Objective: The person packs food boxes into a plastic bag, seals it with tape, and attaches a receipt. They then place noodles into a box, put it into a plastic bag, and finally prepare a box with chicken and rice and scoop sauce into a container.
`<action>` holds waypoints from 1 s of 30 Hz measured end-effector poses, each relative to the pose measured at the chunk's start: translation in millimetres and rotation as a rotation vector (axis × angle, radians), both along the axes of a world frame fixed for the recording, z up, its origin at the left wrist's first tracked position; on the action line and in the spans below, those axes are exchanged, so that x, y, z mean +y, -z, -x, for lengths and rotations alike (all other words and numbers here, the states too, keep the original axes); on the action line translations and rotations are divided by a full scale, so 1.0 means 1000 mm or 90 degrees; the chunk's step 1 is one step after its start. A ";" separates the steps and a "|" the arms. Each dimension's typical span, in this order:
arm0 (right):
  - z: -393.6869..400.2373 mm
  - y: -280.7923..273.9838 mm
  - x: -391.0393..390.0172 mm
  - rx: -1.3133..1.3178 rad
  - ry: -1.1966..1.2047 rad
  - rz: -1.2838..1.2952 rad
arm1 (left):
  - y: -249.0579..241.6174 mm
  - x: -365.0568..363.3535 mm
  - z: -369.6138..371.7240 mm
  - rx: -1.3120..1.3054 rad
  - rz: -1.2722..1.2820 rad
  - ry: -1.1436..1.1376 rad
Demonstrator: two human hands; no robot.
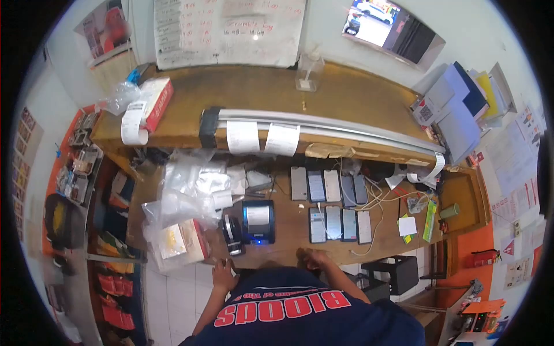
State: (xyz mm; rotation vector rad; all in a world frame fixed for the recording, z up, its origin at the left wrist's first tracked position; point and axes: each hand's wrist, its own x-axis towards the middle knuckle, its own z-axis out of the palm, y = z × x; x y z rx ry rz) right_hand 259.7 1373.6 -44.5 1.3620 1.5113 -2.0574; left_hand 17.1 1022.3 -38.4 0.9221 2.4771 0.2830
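Note:
My left hand (pixel 224 274) rests at the front edge of the wooden desk (pixel 277 254), fingers apart, just below a black and silver device (pixel 232 235). Right of that device stands a black receipt printer (pixel 259 229) with a blue light and white paper on top. My right hand (pixel 313 259) lies at the desk edge with its fingers curled; whether anything is in them is hidden. Several phones lie in two rows beyond it, among them a phone in the near row (pixel 317 225) and another in the far row (pixel 298 183). White cables (pixel 378 202) run beside them.
Clear plastic bags (pixel 187 184) and an opened box (pixel 190 242) fill the desk's left side. A raised shelf (pixel 248 86) with a metal rail (pixel 329 130) and hanging receipts (pixel 243 136) spans the back. Black stools (pixel 398 274) stand front right. A green cylinder (pixel 450 211) stands at right.

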 end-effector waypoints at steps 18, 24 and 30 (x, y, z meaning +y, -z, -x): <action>0.132 -0.019 -0.019 0.160 0.130 -0.136 | -0.012 -0.006 0.019 -0.119 -0.017 -0.016; 0.182 -0.033 -0.022 0.266 0.026 -0.403 | -0.011 -0.013 0.023 -0.133 -0.030 0.001; 0.204 -0.029 -0.021 0.262 0.005 -0.485 | -0.007 -0.016 0.024 -0.162 -0.043 -0.012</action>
